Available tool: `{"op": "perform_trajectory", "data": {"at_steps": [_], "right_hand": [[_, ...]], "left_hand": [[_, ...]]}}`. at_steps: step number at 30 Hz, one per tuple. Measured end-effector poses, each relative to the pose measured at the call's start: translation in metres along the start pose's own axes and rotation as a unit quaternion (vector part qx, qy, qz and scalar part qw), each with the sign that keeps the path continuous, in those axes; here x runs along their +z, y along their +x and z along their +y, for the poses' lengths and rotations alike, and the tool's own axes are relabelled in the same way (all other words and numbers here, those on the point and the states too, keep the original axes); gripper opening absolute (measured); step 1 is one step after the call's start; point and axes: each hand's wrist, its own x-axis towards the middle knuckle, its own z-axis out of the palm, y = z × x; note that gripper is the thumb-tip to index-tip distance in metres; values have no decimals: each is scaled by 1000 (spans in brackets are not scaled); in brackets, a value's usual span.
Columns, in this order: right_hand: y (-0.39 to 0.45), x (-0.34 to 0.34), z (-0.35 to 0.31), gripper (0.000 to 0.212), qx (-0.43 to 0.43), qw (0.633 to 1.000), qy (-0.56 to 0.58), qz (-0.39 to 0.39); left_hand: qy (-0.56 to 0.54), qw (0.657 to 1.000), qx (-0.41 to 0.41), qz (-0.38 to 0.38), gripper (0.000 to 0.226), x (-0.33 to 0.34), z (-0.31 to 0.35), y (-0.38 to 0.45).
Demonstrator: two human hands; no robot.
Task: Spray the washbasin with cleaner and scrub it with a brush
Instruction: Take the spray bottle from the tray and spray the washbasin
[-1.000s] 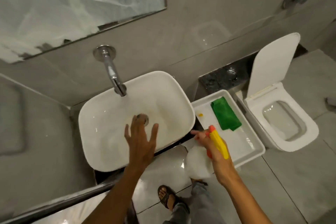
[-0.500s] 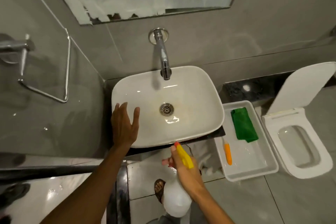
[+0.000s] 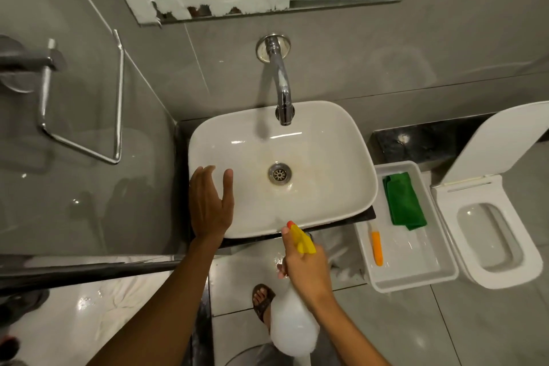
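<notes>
Washbasin (image 3: 326, 157) frame centre. Right hand (image 3: 307, 269) wrapped around spray bottle (image 3: 292, 327), nozzle at the near rim; left hand (image 3: 209, 205) fingers spread wide on the left rim. Risk: spray hits left hand or overshoots. Orange brush (image 3: 377, 248) untouched in tray (image 3: 416, 281), lower right.

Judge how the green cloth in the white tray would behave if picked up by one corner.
The green cloth lies folded and flat in the white tray, so it would probably unfold and hang limp. It looks thin, so likely light. The tray floor glistens, so the cloth may be damp and cling slightly.
</notes>
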Motion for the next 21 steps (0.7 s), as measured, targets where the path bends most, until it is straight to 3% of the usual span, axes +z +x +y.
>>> {"op": "perform_trajectory", "data": {"at_steps": [5,9,11,14,21], "right_hand": [[6,-3,-21,23,33,997,50,-41],[13,-13,-30,64,29,998,45,-26],[17,-18,-32,72,-3,1000,6,10],[26,-33,-31,67,-14,997,26,69],[38,-72,-22,48,-30,987,103,120]], "left_hand": [[6,1000,1,2,84,0,2,1],[12,1000,-1,-3,86,0,2,2],[18,1000,-1,-4,87,1,2,3],[21,1000,-5,-10,91,1,2,3],[34,999,-1,-13,94,0,4,3]]}}
